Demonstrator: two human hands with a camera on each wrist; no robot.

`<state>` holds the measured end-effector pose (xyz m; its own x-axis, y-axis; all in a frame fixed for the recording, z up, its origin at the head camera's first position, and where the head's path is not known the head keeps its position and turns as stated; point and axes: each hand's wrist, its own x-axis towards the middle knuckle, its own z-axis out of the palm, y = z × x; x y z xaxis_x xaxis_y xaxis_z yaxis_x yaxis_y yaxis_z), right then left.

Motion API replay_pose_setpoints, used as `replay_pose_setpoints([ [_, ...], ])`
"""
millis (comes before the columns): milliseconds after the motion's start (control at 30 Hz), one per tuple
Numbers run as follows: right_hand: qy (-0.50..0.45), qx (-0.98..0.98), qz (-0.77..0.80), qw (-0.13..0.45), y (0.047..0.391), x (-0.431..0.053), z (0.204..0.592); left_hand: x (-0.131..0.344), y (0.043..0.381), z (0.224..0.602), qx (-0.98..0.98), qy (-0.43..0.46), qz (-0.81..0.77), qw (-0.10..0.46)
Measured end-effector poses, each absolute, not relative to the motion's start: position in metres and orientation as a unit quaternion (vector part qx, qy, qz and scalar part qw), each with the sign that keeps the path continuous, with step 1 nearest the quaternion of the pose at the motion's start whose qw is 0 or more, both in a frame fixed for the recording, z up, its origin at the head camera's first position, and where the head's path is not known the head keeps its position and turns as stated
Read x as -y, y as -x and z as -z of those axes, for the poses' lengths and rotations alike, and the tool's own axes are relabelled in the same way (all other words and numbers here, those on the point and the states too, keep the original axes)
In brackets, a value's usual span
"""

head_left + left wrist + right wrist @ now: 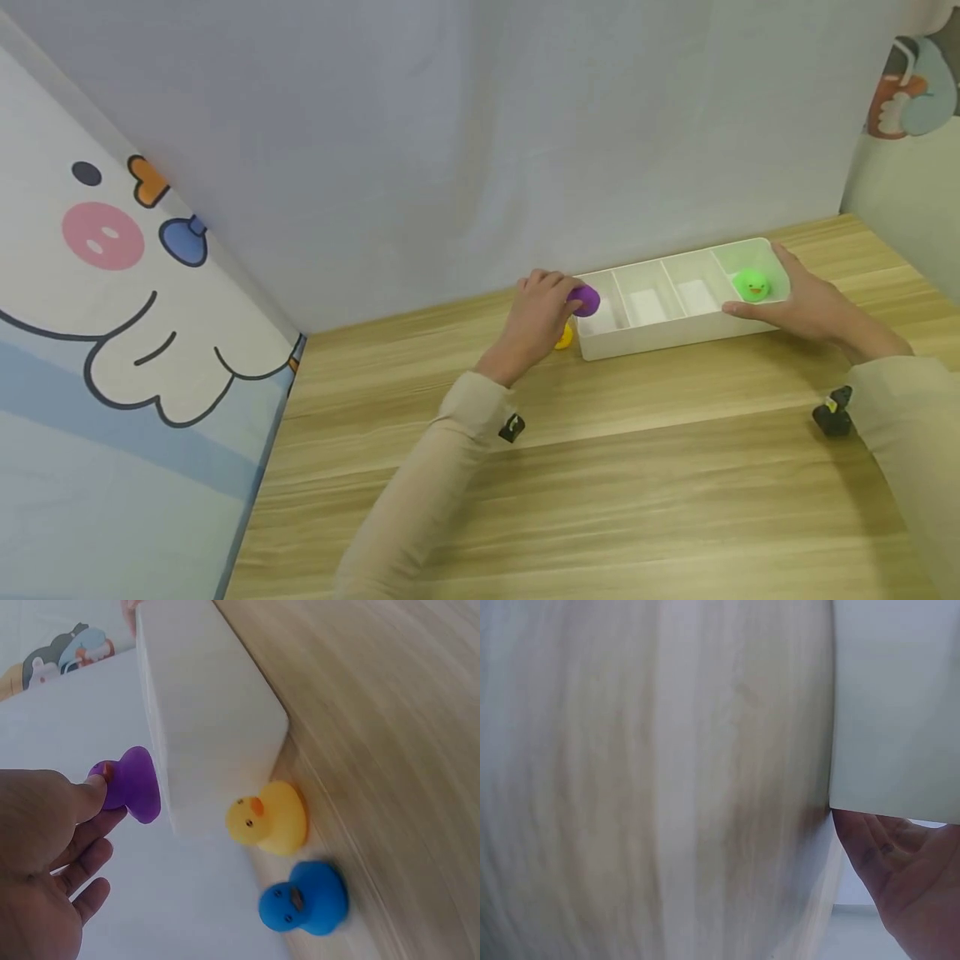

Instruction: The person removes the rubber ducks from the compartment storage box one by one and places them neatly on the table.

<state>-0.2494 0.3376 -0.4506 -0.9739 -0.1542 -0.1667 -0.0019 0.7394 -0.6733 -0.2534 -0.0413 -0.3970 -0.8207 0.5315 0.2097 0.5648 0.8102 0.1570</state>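
My left hand [534, 318] pinches a purple rubber duck [139, 786] between thumb and fingers, raised at the left end of a white divided box [678, 333]. The duck's head is partly covered by the thumb in the left wrist view. At the box's opposite end, my right hand [816, 305] grips the corner, thumb along the front wall and fingers round the end. A green rubber duck [752, 286] sits in the rightmost compartment. Beside the box's left end, a yellow rubber duck [279, 819] and a blue rubber duck [321, 898] stand on the table.
The wood-grain table [600, 500] meets a pale curtain-like backdrop [420, 167] just behind the box. A cartoon-printed panel [60, 350] stands along the left edge. Small black devices show at both wrists. In the head view, my left hand hides the blue duck.
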Motion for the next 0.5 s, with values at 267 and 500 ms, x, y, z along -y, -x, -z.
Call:
replay_pose_setpoints([
  [267,0.031,-0.924,0.364,0.115,0.249,-0.34,0.447,0.064,0.253,0.402,0.949,0.279,0.115,0.087],
  [500,0.033,-0.92,0.369,0.129,0.248,-0.339,0.448,0.076,0.251,0.404,0.954,0.262,0.118,0.08],
])
